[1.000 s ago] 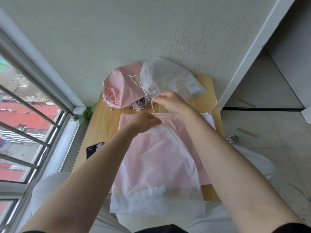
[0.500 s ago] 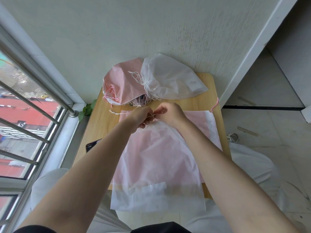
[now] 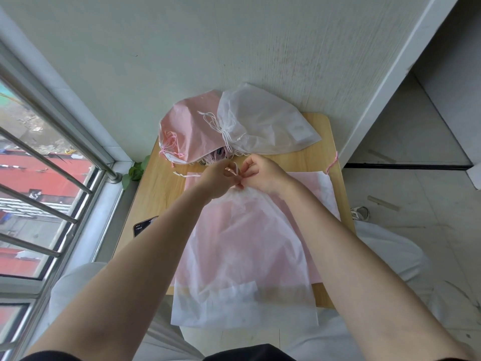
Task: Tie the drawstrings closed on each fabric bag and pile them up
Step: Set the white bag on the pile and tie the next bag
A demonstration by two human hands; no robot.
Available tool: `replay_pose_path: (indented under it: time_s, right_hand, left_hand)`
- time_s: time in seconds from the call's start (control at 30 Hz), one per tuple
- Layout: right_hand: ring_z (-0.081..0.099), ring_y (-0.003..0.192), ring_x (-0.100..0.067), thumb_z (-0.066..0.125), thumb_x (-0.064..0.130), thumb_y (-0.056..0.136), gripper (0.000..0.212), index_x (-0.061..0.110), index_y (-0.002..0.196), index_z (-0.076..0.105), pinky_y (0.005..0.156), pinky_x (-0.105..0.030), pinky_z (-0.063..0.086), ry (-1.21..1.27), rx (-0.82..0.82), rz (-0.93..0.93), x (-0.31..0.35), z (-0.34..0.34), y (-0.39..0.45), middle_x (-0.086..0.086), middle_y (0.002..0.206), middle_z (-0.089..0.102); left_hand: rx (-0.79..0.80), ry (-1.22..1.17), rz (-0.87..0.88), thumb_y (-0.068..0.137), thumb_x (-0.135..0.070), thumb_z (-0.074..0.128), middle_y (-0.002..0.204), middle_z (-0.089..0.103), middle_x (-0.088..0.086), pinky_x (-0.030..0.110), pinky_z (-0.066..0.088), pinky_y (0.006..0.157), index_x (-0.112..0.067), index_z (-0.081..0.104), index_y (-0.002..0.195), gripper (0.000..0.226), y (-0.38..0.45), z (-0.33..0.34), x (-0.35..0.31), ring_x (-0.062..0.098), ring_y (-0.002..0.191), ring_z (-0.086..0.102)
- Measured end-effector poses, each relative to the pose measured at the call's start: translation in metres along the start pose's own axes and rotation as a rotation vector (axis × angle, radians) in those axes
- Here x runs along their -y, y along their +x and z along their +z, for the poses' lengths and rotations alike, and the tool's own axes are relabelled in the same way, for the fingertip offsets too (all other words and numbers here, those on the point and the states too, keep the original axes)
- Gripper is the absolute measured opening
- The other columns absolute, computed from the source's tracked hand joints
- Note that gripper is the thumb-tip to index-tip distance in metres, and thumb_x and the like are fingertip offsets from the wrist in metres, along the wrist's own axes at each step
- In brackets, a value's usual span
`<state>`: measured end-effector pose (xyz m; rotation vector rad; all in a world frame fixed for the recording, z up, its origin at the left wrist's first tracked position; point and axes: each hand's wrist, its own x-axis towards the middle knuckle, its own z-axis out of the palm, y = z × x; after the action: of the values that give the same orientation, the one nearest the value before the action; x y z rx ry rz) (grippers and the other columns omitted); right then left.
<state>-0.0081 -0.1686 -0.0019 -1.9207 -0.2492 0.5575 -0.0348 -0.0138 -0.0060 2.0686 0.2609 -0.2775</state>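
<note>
A: We have both hands at the gathered mouth of the white bag (image 3: 242, 261). The left hand (image 3: 217, 179) and right hand (image 3: 263, 173) each pinch the white drawstring (image 3: 235, 169), knuckles nearly touching, wrists raised, forearms converging from the near edge.

B: To tie well, we judge, we should keep the loop short, pull both ends evenly and seat the knot against the gathers.

A: The bag lies on a pink bag (image 3: 307, 196) on the wooden table (image 3: 156, 188). The pile of tied bags (image 3: 234, 126) sits beyond, against the wall; a phone (image 3: 143, 225) lies to the left.
</note>
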Motion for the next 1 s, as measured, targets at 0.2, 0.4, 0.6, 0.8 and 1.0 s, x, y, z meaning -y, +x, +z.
replay_pose_path:
  time_s: [0.2,0.4,0.6,0.8,1.0]
  right_hand:
    - [0.070,0.082,-0.027,0.074,-0.002,0.074,0.029,0.016,0.083,0.054,0.079,-0.036,0.055,-0.091,0.016,-0.051,0.000,0.001,0.001,-0.011,0.083,0.074]
    - [0.054,0.055,-0.004,0.077,0.003,0.075,0.024,0.014,0.079,0.056,0.057,-0.019,0.042,-0.182,-0.032,-0.050,0.002,-0.002,0.000,0.005,0.063,0.065]
    - [0.060,0.061,-0.009,0.076,0.001,0.074,0.022,0.012,0.079,0.058,0.058,-0.019,0.045,-0.175,-0.143,-0.095,0.000,0.003,0.000,0.000,0.069,0.070]
    - [0.057,0.062,-0.009,0.077,0.004,0.074,0.023,0.018,0.075,0.059,0.053,-0.012,0.039,-0.240,-0.188,-0.118,0.003,0.008,0.003,0.002,0.066,0.065]
    - [0.058,0.068,-0.008,0.075,0.008,0.076,0.011,0.012,0.086,0.072,0.057,-0.008,0.040,-0.313,-0.205,-0.100,0.003,0.008,0.003,0.011,0.065,0.061]
  left_hand:
    - [-0.048,-0.040,-0.018,0.086,-0.015,0.072,0.070,0.063,-0.005,0.018,0.035,0.048,-0.022,0.050,0.078,0.025,-0.004,-0.002,0.003,0.007,0.058,0.052]
    - [-0.068,-0.141,-0.030,0.084,-0.009,0.074,0.066,0.066,0.001,0.019,0.044,0.058,-0.015,0.055,0.076,0.021,-0.009,0.001,0.003,0.007,0.055,0.058]
    - [-0.147,-0.191,-0.098,0.080,-0.012,0.078,0.054,0.067,-0.002,0.015,0.044,0.048,-0.006,0.066,0.080,0.014,-0.010,-0.001,-0.010,0.009,0.050,0.058]
    - [-0.244,-0.183,-0.120,0.074,-0.013,0.082,0.065,0.071,0.012,0.030,0.056,0.056,-0.009,0.056,0.077,0.027,-0.009,-0.001,-0.015,0.020,0.053,0.068]
    - [-0.070,-0.029,-0.107,0.073,-0.007,0.078,0.071,0.069,0.003,0.012,0.044,0.048,-0.010,0.063,0.084,0.019,-0.012,-0.003,-0.017,0.010,0.060,0.062]
